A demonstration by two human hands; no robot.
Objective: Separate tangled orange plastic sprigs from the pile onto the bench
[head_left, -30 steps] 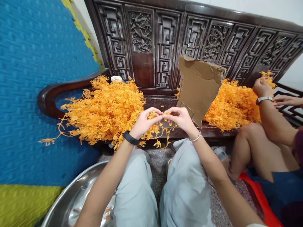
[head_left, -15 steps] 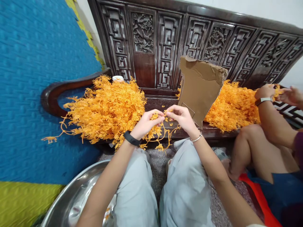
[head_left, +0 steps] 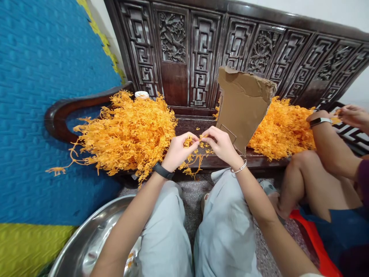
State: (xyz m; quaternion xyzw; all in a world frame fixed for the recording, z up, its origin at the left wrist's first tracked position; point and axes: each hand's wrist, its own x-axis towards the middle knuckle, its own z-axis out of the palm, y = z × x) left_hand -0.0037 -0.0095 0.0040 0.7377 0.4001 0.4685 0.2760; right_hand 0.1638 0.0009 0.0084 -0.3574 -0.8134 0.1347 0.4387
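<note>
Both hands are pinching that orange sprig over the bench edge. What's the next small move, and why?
Probably pull the hands apart to snap a piece off: left hand and right hand pinch the same sprig fingertip to fingertip, its loose strands dangling below, with the steel basin waiting by the left knee.

A dark carved wooden bench [head_left: 201, 57] fills the back, white wall [head_left: 317, 11] above it. Blue foam mat [head_left: 43, 96] stands left, with a yellow-green mat [head_left: 25, 246] below. Speckled floor [head_left: 193, 196] underneath.
</note>
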